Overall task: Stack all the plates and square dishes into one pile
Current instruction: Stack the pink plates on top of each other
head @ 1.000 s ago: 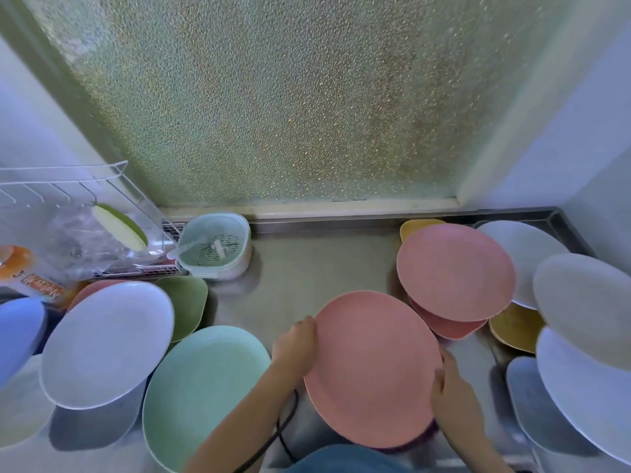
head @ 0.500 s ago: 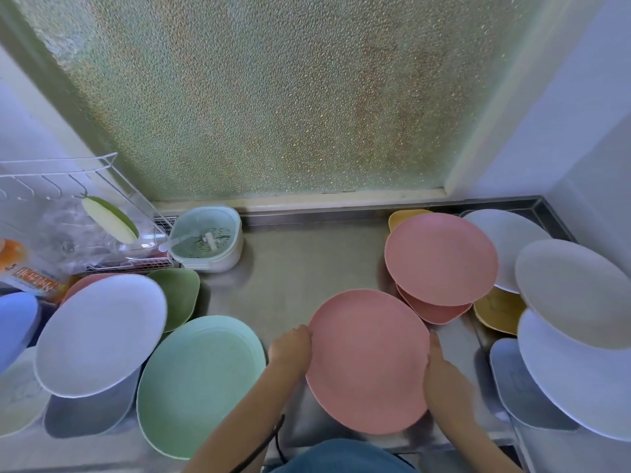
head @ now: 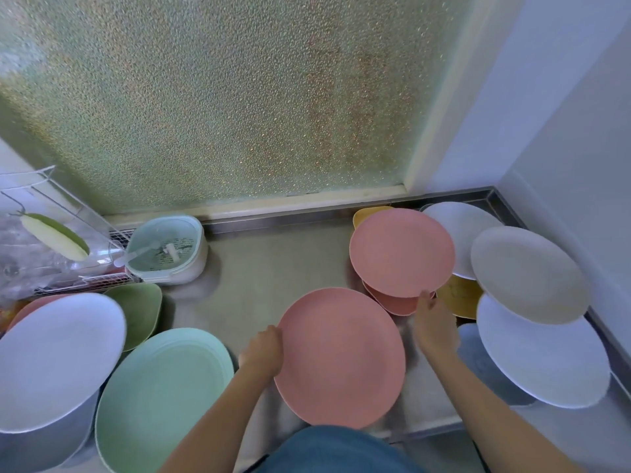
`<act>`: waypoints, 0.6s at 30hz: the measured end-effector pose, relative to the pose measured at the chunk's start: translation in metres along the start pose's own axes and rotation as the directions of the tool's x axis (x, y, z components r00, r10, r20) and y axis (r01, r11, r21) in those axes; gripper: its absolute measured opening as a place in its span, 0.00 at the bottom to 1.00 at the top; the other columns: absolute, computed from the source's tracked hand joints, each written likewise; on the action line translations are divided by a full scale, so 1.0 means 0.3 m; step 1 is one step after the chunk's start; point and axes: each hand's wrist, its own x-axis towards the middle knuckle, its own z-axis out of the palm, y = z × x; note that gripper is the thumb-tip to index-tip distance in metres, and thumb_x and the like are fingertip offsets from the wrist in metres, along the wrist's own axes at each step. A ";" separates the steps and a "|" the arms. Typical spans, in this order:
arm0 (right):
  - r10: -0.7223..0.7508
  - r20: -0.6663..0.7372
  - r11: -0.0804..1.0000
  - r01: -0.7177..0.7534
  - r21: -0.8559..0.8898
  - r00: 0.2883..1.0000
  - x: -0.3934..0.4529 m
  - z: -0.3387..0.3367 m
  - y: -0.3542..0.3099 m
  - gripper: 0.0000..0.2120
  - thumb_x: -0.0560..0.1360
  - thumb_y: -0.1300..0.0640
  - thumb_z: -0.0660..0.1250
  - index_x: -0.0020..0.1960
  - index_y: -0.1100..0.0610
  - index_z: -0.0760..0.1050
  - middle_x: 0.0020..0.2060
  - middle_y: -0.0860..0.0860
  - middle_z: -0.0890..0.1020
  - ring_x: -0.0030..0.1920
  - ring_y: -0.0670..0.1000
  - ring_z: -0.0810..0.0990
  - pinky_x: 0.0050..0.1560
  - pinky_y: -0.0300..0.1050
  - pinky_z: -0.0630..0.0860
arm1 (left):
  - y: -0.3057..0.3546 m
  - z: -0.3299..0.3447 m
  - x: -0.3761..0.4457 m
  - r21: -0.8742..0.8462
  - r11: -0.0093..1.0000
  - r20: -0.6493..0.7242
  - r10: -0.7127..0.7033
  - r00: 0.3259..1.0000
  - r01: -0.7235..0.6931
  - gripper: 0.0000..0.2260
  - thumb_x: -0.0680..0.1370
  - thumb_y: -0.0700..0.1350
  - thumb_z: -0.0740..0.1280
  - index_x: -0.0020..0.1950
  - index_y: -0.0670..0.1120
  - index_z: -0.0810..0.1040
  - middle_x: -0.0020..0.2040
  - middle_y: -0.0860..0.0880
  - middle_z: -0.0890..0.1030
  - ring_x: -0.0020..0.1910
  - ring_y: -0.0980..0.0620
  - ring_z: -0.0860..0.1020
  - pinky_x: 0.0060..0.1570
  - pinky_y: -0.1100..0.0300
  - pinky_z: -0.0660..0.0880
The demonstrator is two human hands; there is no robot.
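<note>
A pink round plate (head: 339, 356) lies on the steel counter in front of me. My left hand (head: 263, 351) grips its left rim. My right hand (head: 433, 324) is off that plate, fingers apart, with its fingertips at the near rim of a second pink plate (head: 401, 250), which rests on a pink square dish (head: 392, 303). To the right lie a beige plate (head: 527, 274), white plates (head: 543, 360) (head: 457, 233) and yellow dishes (head: 459, 302). On the left sit a mint plate (head: 164, 397), a white plate (head: 54, 360) and a green square dish (head: 141, 312).
A mint strainer basket (head: 169, 249) with a utensil stands at the back left beside a wire rack (head: 51, 233). Frosted glass rises behind the counter (head: 273, 268) and a wall closes the right side. Grey dishes (head: 485, 363) lie under the white plates.
My right hand has let go of the near pink plate's right rim and moved up and right to the second pink plate. The left hand stays on the near plate.
</note>
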 end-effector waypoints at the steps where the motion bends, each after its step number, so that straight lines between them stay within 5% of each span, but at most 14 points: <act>1: 0.044 0.020 0.997 -0.045 0.066 0.999 0.021 0.000 -0.014 0.21 0.80 0.42 0.50 0.46 0.58 0.70 0.45 0.60 0.79 0.47 0.63 0.78 0.46 0.53 0.72 | 0.001 0.000 0.001 0.007 1.000 0.000 0.000 1.000 0.000 0.15 0.82 0.43 0.49 0.61 0.40 0.71 0.60 0.40 0.77 0.60 0.40 0.76 0.57 0.50 0.72; 8: 0.141 0.095 0.961 -0.159 0.226 0.986 0.075 -0.017 -0.065 0.17 0.80 0.55 0.54 0.59 0.66 0.73 0.57 0.64 0.78 0.56 0.64 0.75 0.54 0.53 0.69 | 0.011 -0.004 -0.001 -0.002 0.999 0.028 -0.033 0.999 0.033 0.15 0.80 0.40 0.49 0.60 0.40 0.72 0.58 0.40 0.78 0.56 0.40 0.78 0.50 0.52 0.74; 15: 0.084 0.039 0.946 -0.092 0.312 0.996 0.056 -0.025 -0.086 0.12 0.78 0.63 0.54 0.55 0.68 0.72 0.45 0.60 0.75 0.46 0.60 0.72 0.47 0.48 0.65 | 0.009 0.000 -0.004 -0.028 0.999 0.011 -0.025 1.000 0.025 0.14 0.81 0.41 0.49 0.58 0.40 0.72 0.57 0.40 0.78 0.54 0.41 0.78 0.52 0.52 0.73; 18: 0.006 0.072 0.967 -0.024 0.255 0.997 0.018 0.004 -0.035 0.14 0.79 0.60 0.54 0.44 0.68 0.74 0.37 0.58 0.74 0.40 0.57 0.70 0.40 0.47 0.63 | -0.004 -0.004 -0.009 -0.100 0.995 -0.007 -0.021 1.000 0.020 0.19 0.82 0.50 0.47 0.55 0.41 0.74 0.55 0.41 0.79 0.52 0.41 0.78 0.51 0.52 0.73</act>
